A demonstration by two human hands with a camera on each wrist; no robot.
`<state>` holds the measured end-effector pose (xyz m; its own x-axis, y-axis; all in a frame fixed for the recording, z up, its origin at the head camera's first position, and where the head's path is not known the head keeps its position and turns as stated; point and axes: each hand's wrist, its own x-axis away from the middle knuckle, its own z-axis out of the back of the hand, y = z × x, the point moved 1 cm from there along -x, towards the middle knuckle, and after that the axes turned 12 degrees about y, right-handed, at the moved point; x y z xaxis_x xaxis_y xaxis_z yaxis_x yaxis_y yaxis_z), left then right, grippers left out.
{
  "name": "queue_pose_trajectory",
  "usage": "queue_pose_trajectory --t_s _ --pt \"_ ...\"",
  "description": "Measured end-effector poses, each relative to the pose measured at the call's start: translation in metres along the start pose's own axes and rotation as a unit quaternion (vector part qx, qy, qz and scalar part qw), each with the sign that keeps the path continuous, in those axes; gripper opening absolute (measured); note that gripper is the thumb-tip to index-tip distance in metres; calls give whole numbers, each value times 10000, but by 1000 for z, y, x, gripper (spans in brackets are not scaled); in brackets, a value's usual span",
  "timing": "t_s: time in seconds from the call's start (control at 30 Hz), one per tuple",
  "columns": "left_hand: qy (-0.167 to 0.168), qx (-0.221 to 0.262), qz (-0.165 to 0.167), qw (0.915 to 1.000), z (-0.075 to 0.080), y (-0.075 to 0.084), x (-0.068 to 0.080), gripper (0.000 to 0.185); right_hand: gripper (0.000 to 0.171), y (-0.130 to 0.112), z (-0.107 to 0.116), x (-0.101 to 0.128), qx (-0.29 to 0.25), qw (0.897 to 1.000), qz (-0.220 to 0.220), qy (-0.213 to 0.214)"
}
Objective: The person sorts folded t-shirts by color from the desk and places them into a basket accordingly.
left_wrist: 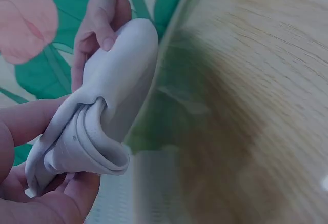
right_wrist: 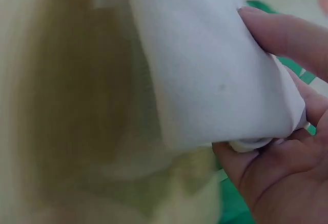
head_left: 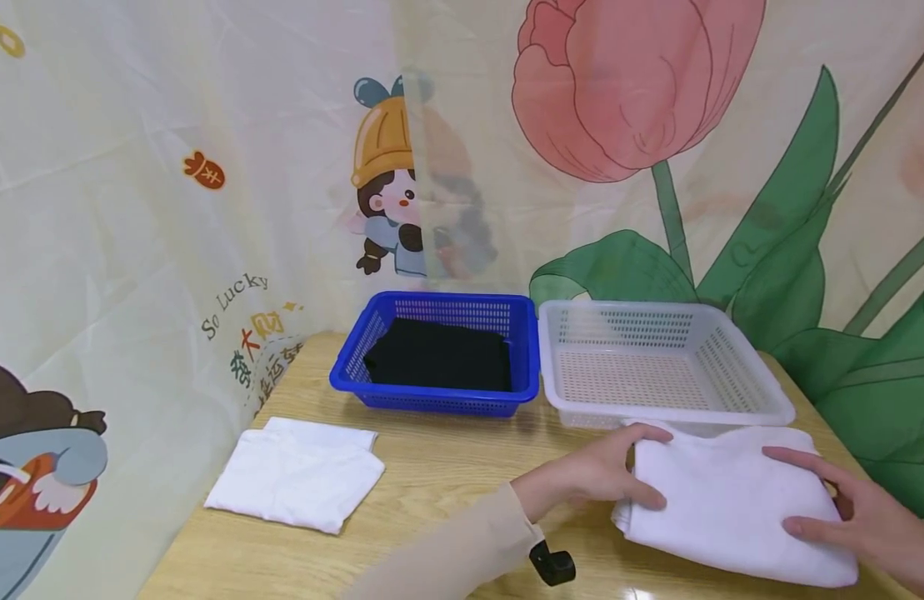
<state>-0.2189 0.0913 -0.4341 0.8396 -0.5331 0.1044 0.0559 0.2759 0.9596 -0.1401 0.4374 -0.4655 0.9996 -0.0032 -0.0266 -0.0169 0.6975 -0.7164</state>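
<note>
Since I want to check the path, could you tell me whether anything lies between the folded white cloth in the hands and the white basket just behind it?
Nothing visible does. The left hand and right hand grip the folded white cloth right in front of the white basket, whose inside looks bare; only its near rim lies between.

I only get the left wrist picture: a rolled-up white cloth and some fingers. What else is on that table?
Observer: The head view shows a blue basket at the back with dark cloth inside.
Operator: Is that the only basket?
Observer: No, a white basket stands right beside it, with nothing visible in it.
Operator: Any more white cloth around?
Observer: Yes, a second folded white cloth lies flat on the table's left side, away from both hands.
Operator: Who holds the one I see?
Observer: Both: the left hand and right hand grip opposite ends of the white cloth, just in front of the white basket.
</note>
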Motion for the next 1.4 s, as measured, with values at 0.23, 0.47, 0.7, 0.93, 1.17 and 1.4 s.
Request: queue_pose_trajectory --t_s 0.23,0.47,0.7,0.93,1.17,1.4 --pt "-174 559 -33 9983 32 37 11 79 82 -38 25 -11 -731 9967 250 248" --pt "164 814 -348 9959 56 58 -1 79 86 -79 51 -45 -137 9963 592 600" --pt "940 578 -383 9931 75 60 -36 79 83 -101 55 -91 34 9927 890 808" --pt "1540 169 -437 9870 93 52 -72 82 81 -105 50 -137 163 9919 965 810" --pt "1899 77 -545 9803 95 38 -97 87 83 -89 39 -171 -195 9961 714 481" --pt "2228 -45 -580 9731 88 25 -107 88 84 -67 19 -187 -641 9968 457 141"
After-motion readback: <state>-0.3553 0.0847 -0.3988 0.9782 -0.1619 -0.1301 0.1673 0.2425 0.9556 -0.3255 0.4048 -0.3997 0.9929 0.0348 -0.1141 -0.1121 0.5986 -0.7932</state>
